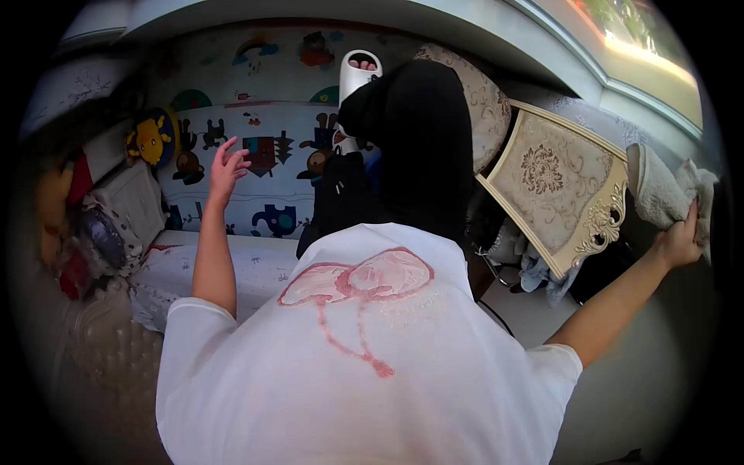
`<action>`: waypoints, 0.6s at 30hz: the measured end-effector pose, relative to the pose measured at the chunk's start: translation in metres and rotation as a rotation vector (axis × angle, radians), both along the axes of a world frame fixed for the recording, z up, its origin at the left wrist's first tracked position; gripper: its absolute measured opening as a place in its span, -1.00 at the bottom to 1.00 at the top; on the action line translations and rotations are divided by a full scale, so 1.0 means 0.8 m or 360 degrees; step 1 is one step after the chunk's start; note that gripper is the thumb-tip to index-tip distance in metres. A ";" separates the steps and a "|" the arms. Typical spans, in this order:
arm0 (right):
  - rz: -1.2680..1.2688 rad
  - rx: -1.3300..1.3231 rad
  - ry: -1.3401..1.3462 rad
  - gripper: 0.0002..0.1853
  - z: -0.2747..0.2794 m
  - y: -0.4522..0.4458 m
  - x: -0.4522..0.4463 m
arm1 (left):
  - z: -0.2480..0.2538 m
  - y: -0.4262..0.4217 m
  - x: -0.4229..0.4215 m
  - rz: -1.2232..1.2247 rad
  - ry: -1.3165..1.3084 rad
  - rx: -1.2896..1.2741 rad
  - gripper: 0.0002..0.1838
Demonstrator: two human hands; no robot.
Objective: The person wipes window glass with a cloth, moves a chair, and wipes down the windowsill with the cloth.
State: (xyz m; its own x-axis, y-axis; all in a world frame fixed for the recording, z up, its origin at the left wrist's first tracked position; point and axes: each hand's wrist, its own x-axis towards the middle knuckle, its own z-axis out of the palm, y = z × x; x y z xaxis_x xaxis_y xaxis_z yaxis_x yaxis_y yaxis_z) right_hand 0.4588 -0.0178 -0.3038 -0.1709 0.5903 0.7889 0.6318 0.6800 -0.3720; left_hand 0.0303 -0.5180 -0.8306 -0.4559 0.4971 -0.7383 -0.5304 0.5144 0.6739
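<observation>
My right hand point(680, 242) is stretched far out to the right, its fingers closed on a bunched grey-beige cloth point(660, 188). The cloth hangs in loose folds beside a cream chair point(552, 174) with a carved frame and flower-patterned upholstery; whether they touch I cannot tell. On the other side, my left hand point(227, 172) is raised in the air with its fingers spread and holds nothing. Below it lies a pale blue play mat point(267, 190) printed with cartoon animals and trees.
A round patterned cushioned seat point(474, 101) stands beside my black-trousered leg point(422, 132). My foot wears a white slipper point(359, 76). At left are a yellow cartoon toy point(151, 141) and a white-covered surface point(178, 283). Crumpled grey fabric point(552, 277) sits under the chair. A window point(643, 46) is at upper right.
</observation>
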 end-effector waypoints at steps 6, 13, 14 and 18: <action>-0.0087 -0.0595 0.0304 -0.69 -0.123 -0.114 0.021 | 0.028 -0.015 -0.133 -0.0444 0.0234 -0.0290 -0.53; -0.0264 -0.1622 0.0483 -0.53 -0.406 -0.110 -0.047 | 0.098 -0.041 -0.182 -0.0382 0.0097 -0.0577 -0.61; -0.0216 -0.1757 0.0599 -0.50 -0.448 -0.120 -0.063 | 0.091 -0.037 -0.184 -0.0445 0.0056 -0.0611 -0.61; -0.0033 -0.1925 0.0585 -0.28 -0.506 -0.180 -0.180 | 0.124 0.080 -0.155 -0.0331 -0.0110 -0.0123 -0.37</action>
State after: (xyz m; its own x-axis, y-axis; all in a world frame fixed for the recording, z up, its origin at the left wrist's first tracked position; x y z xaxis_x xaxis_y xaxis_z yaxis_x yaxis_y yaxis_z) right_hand 0.3145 -0.1619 -0.7084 -0.0391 0.9657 -0.2566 0.3656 -0.2252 -0.9031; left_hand -0.0934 -0.4536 -0.7315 -0.2963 0.5159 -0.8038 -0.4511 0.6662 0.5939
